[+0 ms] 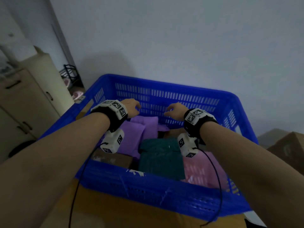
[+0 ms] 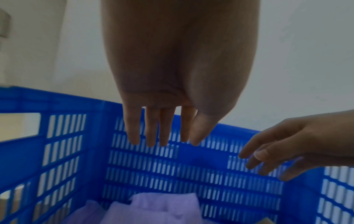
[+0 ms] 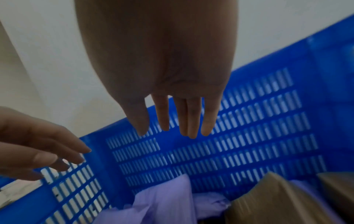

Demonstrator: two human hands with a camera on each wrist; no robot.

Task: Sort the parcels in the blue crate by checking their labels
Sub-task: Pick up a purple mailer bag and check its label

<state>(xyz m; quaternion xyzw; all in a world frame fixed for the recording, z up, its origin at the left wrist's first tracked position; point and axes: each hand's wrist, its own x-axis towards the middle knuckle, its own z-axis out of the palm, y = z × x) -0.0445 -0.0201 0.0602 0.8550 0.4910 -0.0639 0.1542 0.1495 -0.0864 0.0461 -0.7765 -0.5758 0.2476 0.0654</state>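
The blue crate (image 1: 164,191) sits in front of me on brown cardboard, its far slotted wall against the pale wall of the room. Inside it lie the parcels: a purple mailer bag (image 1: 131,134) toward the far left, a dark green bag (image 1: 159,155) in the middle, a pink bag (image 1: 202,168) at the near right, and a brown box (image 1: 113,157) at the near left. No label shows on any upper face, as far as I can tell.

My left hand (image 1: 131,106) hangs above the purple mailer bag, fingers straight, slightly spread, holding nothing. My right hand (image 1: 175,111) hovers just beside it, over the far middle of the crate, fingers loose and apart, also bare. The 2 hands do not touch.

I judge the purple bag to be light, soft and slick film that will sag and crumple, so I would pinch it at 2 opposite edges, 1 hand each, rather than in the middle. The box looks stiff and likely heavier; it wants a grip on its side faces.

The purple bag seems to run lengthwise from near to far, its far end folded up against the slotted wall; the creases make this uncertain.
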